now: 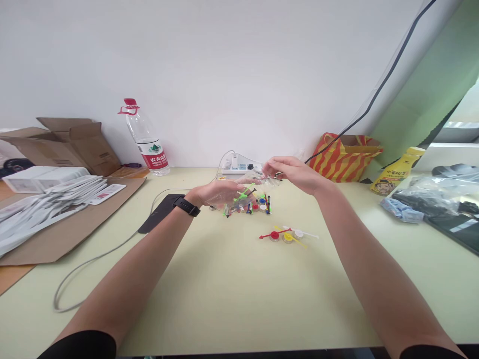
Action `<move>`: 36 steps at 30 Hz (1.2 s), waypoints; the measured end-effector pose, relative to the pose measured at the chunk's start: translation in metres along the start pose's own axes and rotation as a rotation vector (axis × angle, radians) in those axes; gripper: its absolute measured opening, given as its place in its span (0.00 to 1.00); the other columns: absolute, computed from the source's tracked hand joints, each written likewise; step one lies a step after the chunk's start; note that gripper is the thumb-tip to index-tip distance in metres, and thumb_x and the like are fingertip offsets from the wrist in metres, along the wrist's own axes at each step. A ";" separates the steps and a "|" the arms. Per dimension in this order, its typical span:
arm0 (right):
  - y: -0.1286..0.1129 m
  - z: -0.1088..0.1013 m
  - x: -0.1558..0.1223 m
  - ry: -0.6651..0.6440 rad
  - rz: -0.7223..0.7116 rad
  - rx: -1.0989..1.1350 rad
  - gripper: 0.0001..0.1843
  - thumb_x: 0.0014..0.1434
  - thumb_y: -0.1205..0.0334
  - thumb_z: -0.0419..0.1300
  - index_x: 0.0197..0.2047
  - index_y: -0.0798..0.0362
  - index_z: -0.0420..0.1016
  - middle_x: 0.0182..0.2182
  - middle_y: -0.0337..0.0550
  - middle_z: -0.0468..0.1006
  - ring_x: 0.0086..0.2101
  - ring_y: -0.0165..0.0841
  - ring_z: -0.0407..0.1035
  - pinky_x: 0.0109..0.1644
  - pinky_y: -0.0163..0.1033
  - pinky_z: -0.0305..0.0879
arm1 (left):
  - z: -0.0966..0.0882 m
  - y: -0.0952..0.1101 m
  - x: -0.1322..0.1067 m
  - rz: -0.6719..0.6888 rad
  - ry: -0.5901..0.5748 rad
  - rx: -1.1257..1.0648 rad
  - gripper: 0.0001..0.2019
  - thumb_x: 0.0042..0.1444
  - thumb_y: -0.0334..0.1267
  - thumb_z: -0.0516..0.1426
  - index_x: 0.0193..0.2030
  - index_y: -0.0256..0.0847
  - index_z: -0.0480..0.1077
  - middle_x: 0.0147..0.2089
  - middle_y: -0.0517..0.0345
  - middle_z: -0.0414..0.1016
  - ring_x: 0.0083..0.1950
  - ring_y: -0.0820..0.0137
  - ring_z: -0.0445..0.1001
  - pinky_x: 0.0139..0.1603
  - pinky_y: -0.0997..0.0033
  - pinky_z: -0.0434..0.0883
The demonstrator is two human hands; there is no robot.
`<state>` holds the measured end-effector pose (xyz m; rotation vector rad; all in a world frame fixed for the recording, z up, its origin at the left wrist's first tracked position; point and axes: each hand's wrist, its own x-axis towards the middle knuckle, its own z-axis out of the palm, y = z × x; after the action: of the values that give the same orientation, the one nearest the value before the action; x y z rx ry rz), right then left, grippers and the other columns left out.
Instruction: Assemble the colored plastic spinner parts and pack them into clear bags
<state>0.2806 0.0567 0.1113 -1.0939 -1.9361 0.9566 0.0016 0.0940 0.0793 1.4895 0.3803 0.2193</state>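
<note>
My left hand (pixel 220 194), a black watch on its wrist, is cupped palm-up under a clear plastic bag (pixel 247 187) that holds small coloured parts, among them a green arrow-shaped piece (pixel 239 199). My right hand (pixel 288 172) pinches the bag's upper end, held above the table. Below the bag, several small coloured discs and pointers (pixel 262 205) lie in a heap. Nearer to me, a red pointer (pixel 275 235), a yellow pointer (pixel 290 238) and a white pointer (pixel 301 233) lie side by side on the pale green table (pixel 224 289).
A water bottle (pixel 146 139) and open cardboard box (pixel 71 142) stand back left beside stacked white packets (pixel 45 199). A black phone (pixel 160 213) with a grey cable lies left of my hands. Behind is a power strip (pixel 239 165), a striped bag (pixel 346 157), a yellow bottle (pixel 396 172) and plastic-wrapped items (pixel 437 197).
</note>
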 end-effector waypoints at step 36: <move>-0.021 -0.030 -0.032 -0.612 0.287 -0.603 0.17 0.62 0.45 0.61 0.42 0.45 0.86 0.50 0.42 0.82 0.49 0.44 0.73 0.46 0.39 0.67 | -0.007 0.002 -0.007 -0.027 0.032 -0.036 0.32 0.66 0.44 0.58 0.75 0.48 0.57 0.54 0.50 0.75 0.46 0.64 0.77 0.43 0.69 0.75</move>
<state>0.3101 0.0282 0.1365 -1.5794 -2.7341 0.9550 -0.0070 0.0983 0.0814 1.4459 0.4206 0.2276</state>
